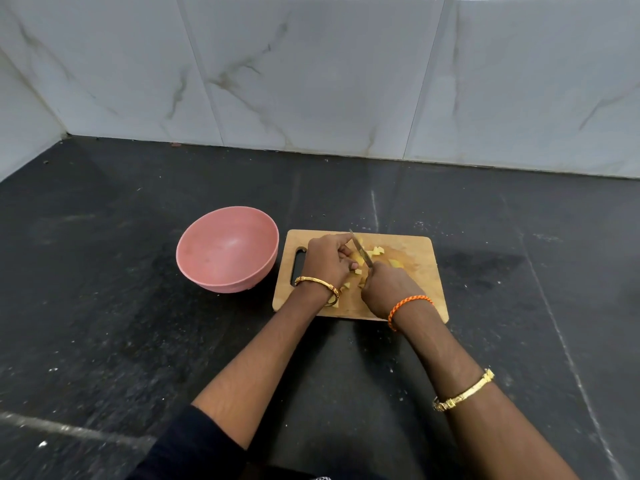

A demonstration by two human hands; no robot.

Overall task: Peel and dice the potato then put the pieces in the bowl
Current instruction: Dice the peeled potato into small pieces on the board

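1. The fingers (346,252) of the left hand (327,263) are curled down over a piece of potato (358,261) on the cutting board (415,271), pinning it. The right hand (384,284) is wrapped round the handle of a knife (362,249), whose blade slants down into the potato just beside the left fingertips.
2. Peeling looks finished: every visible piece is bare yellow flesh.
3. Dicing seems well along. Small pale-yellow cubes (377,251) lie scattered mid-board, some partly hidden under the hands.
4. The pink bowl (227,249), just left of the board on the dark bench (104,289), holds nothing visible, so the transfer remains.
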